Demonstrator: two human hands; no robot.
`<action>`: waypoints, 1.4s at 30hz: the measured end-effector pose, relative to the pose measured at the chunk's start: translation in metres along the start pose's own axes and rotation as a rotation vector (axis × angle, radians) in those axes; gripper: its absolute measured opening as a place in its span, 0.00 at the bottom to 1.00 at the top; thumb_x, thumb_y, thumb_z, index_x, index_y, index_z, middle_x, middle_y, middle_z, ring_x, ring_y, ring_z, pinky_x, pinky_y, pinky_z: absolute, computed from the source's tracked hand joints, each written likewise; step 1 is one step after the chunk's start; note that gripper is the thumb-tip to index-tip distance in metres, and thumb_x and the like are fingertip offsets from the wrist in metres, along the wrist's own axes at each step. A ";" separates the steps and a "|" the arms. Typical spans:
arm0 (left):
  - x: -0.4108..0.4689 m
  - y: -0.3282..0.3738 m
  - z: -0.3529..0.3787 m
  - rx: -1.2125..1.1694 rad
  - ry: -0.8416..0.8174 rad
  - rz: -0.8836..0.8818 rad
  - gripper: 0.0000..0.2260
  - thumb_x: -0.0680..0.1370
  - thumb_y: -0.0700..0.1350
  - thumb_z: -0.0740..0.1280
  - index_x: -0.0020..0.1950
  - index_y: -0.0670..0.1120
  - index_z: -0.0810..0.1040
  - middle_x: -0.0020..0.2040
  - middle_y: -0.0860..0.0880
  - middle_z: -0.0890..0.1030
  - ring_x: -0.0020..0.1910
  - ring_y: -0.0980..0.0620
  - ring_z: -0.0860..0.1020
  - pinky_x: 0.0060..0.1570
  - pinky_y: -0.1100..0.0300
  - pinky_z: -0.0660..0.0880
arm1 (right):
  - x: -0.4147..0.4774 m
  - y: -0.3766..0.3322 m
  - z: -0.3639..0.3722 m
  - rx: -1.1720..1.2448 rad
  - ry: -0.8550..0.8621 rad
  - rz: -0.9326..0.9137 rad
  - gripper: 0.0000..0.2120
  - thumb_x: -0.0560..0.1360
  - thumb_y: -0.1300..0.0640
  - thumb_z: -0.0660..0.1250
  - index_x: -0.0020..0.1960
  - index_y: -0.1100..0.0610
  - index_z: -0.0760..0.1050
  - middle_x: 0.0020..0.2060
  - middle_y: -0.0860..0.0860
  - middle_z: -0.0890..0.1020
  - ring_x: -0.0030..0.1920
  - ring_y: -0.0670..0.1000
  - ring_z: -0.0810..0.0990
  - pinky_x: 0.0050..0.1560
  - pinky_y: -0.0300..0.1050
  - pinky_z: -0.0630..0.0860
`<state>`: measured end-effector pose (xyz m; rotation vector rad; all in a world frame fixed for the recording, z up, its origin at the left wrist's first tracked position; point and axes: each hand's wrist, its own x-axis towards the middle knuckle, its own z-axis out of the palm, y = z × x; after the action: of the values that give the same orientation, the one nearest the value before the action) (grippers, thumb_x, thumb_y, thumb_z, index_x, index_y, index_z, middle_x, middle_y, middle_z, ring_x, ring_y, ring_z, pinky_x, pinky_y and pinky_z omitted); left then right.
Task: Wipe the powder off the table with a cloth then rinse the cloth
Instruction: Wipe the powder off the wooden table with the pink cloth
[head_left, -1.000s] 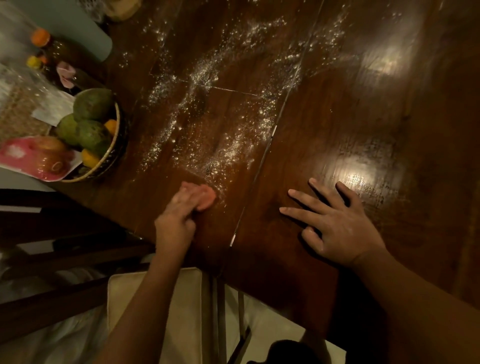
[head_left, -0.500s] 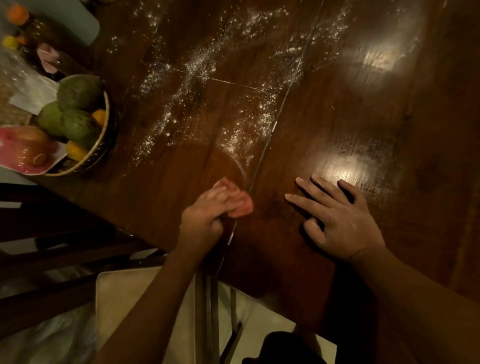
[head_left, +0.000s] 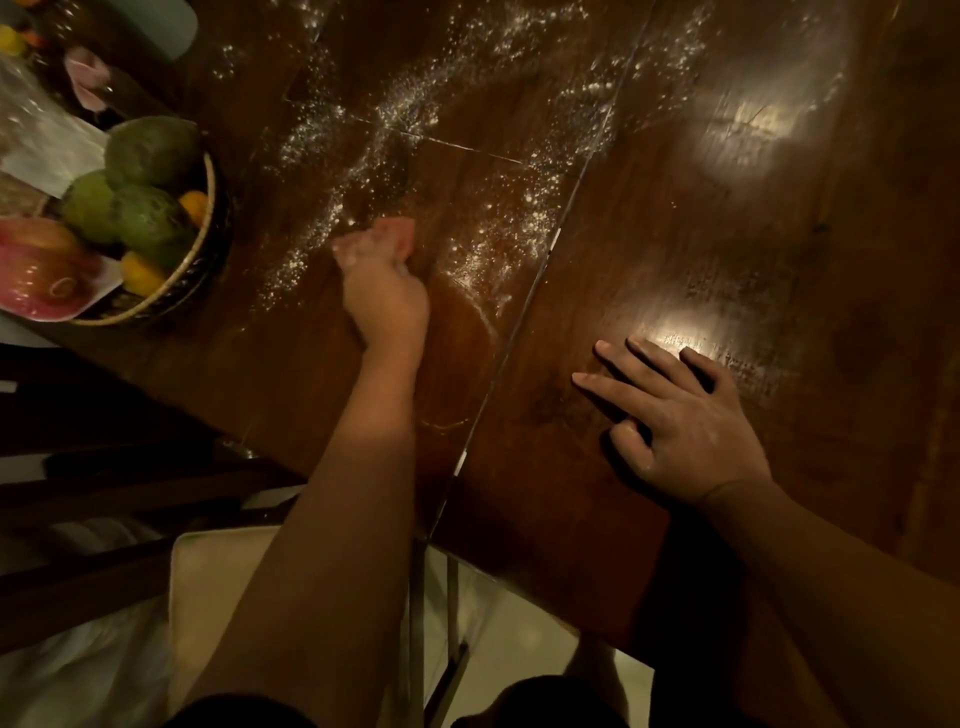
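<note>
Nearest the table (head_left: 675, 234) edge, the right hand (head_left: 675, 415) is laid flat on the wood with fingers spread. Its grip is released and nothing is held.

Further in, left of the seam (head_left: 519, 322), the left hand (head_left: 384, 296) is clenched round the pink cloth (head_left: 397, 234). The cloth is pressed onto the table at the near border of the powder (head_left: 405, 104). The strip between this hand and the table edge appears largely wiped, and a faint curved smear is visible beside the wrist.

Beyond the cloth, powder is scattered in thick streaks on both sides of the seam, up to the far edge of the view. A fruit basket (head_left: 210, 208) stands at the left.

Wiping is judged to be at an early stage. Most of the powder is yet to be cleared, and rinsing has not been begun.
</note>
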<state>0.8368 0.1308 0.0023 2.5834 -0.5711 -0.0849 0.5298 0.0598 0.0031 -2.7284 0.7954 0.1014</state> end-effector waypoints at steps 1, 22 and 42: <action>-0.008 0.008 0.003 -0.012 -0.055 0.080 0.20 0.79 0.36 0.64 0.69 0.51 0.75 0.71 0.48 0.73 0.66 0.48 0.74 0.66 0.57 0.72 | 0.000 0.000 0.000 -0.003 -0.007 0.000 0.25 0.77 0.46 0.53 0.74 0.34 0.64 0.78 0.39 0.60 0.79 0.45 0.55 0.75 0.56 0.51; -0.032 -0.003 -0.012 -0.163 -0.445 0.579 0.25 0.75 0.29 0.63 0.64 0.54 0.79 0.70 0.54 0.73 0.74 0.52 0.66 0.74 0.50 0.64 | 0.000 -0.002 -0.002 0.005 -0.019 0.018 0.25 0.77 0.46 0.52 0.73 0.32 0.64 0.77 0.37 0.60 0.79 0.44 0.54 0.74 0.55 0.51; -0.095 -0.062 -0.048 -0.222 -0.625 0.854 0.26 0.70 0.30 0.65 0.62 0.52 0.79 0.66 0.57 0.77 0.70 0.52 0.73 0.69 0.45 0.69 | 0.000 -0.002 -0.002 0.004 0.014 0.022 0.25 0.77 0.46 0.53 0.72 0.32 0.65 0.77 0.38 0.62 0.79 0.44 0.56 0.74 0.56 0.54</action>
<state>0.7811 0.2406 0.0112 1.8720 -1.7158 -0.6252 0.5308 0.0605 0.0050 -2.7202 0.8286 0.0855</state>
